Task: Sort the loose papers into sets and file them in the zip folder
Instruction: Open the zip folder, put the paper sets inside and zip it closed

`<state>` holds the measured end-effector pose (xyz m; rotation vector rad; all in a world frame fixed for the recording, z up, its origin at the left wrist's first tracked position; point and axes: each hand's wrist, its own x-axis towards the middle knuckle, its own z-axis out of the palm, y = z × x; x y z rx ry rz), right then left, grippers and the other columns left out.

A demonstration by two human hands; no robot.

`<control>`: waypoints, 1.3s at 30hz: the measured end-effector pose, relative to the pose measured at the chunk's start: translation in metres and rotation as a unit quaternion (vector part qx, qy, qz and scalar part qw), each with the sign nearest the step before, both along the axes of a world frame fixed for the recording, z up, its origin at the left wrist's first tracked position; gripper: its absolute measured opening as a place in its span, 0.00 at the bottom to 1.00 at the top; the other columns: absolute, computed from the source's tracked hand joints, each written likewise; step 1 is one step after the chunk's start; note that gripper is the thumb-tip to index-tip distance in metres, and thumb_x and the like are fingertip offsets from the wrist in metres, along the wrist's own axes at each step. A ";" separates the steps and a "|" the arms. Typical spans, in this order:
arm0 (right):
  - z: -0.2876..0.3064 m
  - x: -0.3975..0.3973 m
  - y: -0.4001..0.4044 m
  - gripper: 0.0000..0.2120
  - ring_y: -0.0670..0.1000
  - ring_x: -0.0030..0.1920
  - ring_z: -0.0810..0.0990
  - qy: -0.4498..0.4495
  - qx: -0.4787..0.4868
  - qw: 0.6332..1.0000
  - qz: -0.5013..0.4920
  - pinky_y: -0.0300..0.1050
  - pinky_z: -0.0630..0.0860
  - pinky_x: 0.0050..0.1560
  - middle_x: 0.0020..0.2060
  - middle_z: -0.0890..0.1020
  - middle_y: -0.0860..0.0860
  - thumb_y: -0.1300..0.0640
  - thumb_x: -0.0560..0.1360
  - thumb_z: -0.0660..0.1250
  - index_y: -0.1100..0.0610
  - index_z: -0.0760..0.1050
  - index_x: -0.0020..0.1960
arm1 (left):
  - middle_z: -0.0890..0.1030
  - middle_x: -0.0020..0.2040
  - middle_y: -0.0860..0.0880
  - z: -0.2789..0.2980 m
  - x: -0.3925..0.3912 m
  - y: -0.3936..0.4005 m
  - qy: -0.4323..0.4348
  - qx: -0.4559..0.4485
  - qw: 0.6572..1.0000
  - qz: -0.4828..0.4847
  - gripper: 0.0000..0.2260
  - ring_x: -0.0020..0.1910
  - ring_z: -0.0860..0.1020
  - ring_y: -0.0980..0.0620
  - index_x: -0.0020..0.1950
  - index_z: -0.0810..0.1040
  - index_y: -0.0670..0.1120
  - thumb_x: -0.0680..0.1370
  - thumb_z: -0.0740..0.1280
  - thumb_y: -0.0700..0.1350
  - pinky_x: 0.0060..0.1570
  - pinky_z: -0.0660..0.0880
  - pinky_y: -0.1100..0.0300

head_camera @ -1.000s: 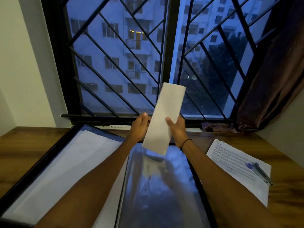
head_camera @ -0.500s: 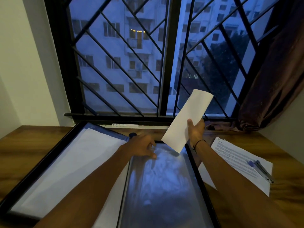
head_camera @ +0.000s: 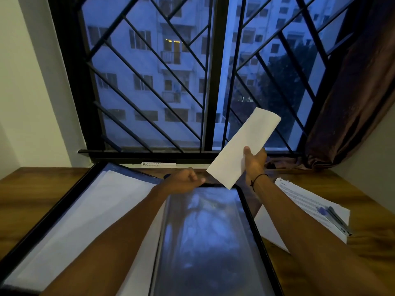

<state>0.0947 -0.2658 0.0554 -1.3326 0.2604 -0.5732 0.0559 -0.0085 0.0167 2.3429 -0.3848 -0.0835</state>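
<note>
Head view: my right hand (head_camera: 254, 165) pinches a folded paper (head_camera: 245, 146), thumb on its face, holding it tilted up in the centre right of the frame, above the far edge of the open zip folder (head_camera: 205, 242). My left hand (head_camera: 183, 182) is at that far edge, fingers curled; whether it grips the edge I cannot tell. Sheets (head_camera: 85, 214) lie in the folder's left half. At lower right, papers (head_camera: 305, 201) with a pen (head_camera: 335, 218) lie on the table (head_camera: 374, 242).

At my window seat
A brown curtain (head_camera: 352, 99) hangs past my worktop's (head_camera: 32, 199) far right corner; barred window (head_camera: 171, 82) ahead.
</note>
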 end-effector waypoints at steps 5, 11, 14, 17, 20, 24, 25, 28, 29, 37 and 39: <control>-0.003 0.004 0.000 0.20 0.52 0.58 0.78 0.003 0.014 1.000 0.009 0.48 0.75 0.58 0.64 0.79 0.54 0.61 0.82 0.66 0.59 0.68 0.73 | 0.82 0.39 0.56 0.006 0.003 0.006 -0.034 0.117 0.991 -0.048 0.15 0.41 0.80 0.57 0.47 0.86 0.50 0.73 0.76 0.61 0.43 0.77 0.59; -0.002 0.008 0.007 0.19 0.53 0.57 0.79 0.001 0.010 1.000 0.016 0.52 0.77 0.61 0.62 0.80 0.54 0.62 0.81 0.67 0.59 0.70 0.71 | 0.83 0.41 0.54 0.008 0.005 0.004 -0.038 0.194 0.977 -0.082 0.15 0.41 0.79 0.57 0.47 0.88 0.51 0.73 0.75 0.62 0.39 0.75 0.62; -0.002 0.009 0.011 0.18 0.53 0.57 0.79 -0.008 0.013 1.000 0.023 0.51 0.77 0.60 0.60 0.80 0.52 0.62 0.81 0.67 0.59 0.70 0.70 | 0.81 0.42 0.53 0.005 0.005 0.001 0.005 0.193 0.975 -0.109 0.14 0.39 0.77 0.57 0.50 0.86 0.48 0.74 0.77 0.57 0.37 0.72 0.66; -0.001 0.011 0.015 0.18 0.53 0.57 0.79 -0.019 0.032 0.999 0.026 0.51 0.77 0.60 0.60 0.79 0.52 0.62 0.81 0.67 0.58 0.70 0.70 | 0.83 0.46 0.52 0.000 0.007 -0.001 0.021 0.125 0.983 -0.134 0.08 0.46 0.80 0.54 0.47 0.84 0.49 0.73 0.79 0.51 0.48 0.79 0.57; 0.003 0.014 0.020 0.20 0.52 0.56 0.79 -0.024 0.068 0.997 0.026 0.50 0.76 0.60 0.60 0.79 0.52 0.63 0.81 0.67 0.59 0.70 0.71 | 0.86 0.47 0.49 -0.003 0.007 0.000 -0.025 0.041 0.989 -0.138 0.07 0.48 0.83 0.52 0.48 0.85 0.46 0.74 0.78 0.47 0.54 0.81 0.52; 0.011 0.024 0.031 0.20 0.55 0.57 0.81 -0.034 0.115 0.993 0.025 0.53 0.78 0.64 0.62 0.80 0.55 0.65 0.79 0.69 0.61 0.72 0.70 | 0.86 0.45 0.47 -0.005 0.006 -0.001 -0.037 -0.047 0.992 -0.112 0.08 0.45 0.84 0.49 0.49 0.83 0.45 0.74 0.78 0.46 0.49 0.81 0.55; 0.012 0.026 0.036 0.20 0.56 0.58 0.81 -0.031 0.121 0.992 0.027 0.55 0.78 0.64 0.62 0.81 0.56 0.65 0.79 0.70 0.62 0.73 0.69 | 0.85 0.43 0.46 -0.006 0.007 -0.002 -0.035 -0.060 0.992 -0.105 0.09 0.41 0.83 0.50 0.48 0.83 0.45 0.73 0.78 0.47 0.46 0.80 0.56; 0.009 0.032 0.054 0.19 0.59 0.59 0.81 -0.002 0.101 0.993 0.059 0.60 0.78 0.63 0.61 0.81 0.59 0.66 0.77 0.71 0.64 0.74 0.67 | 0.81 0.36 0.44 -0.009 0.007 -0.004 -0.052 -0.081 0.991 -0.090 0.08 0.34 0.76 0.57 0.46 0.83 0.44 0.73 0.79 0.46 0.41 0.75 0.62; 0.006 0.032 0.060 0.19 0.60 0.59 0.81 0.011 0.076 0.994 0.075 0.60 0.78 0.63 0.62 0.81 0.60 0.66 0.77 0.71 0.65 0.74 0.67 | 0.80 0.35 0.45 -0.010 0.008 -0.004 -0.062 -0.088 0.991 -0.079 0.07 0.34 0.76 0.58 0.45 0.83 0.46 0.73 0.79 0.45 0.40 0.75 0.60; -0.008 0.033 0.067 0.22 0.62 0.59 0.81 0.129 -0.155 0.960 0.196 0.64 0.81 0.56 0.61 0.82 0.61 0.66 0.74 0.75 0.66 0.74 0.65 | 0.86 0.40 0.46 -0.007 0.015 0.001 -0.100 -0.146 0.984 -0.015 0.09 0.36 0.81 0.59 0.42 0.85 0.44 0.72 0.80 0.47 0.40 0.79 0.64; -0.005 0.025 0.064 0.19 0.59 0.57 0.81 0.144 -0.160 0.947 0.238 0.57 0.82 0.48 0.59 0.82 0.59 0.66 0.75 0.74 0.66 0.75 0.65 | 0.86 0.40 0.47 -0.008 0.018 0.004 -0.095 -0.173 0.980 0.011 0.10 0.38 0.82 0.58 0.42 0.85 0.44 0.73 0.80 0.50 0.41 0.80 0.63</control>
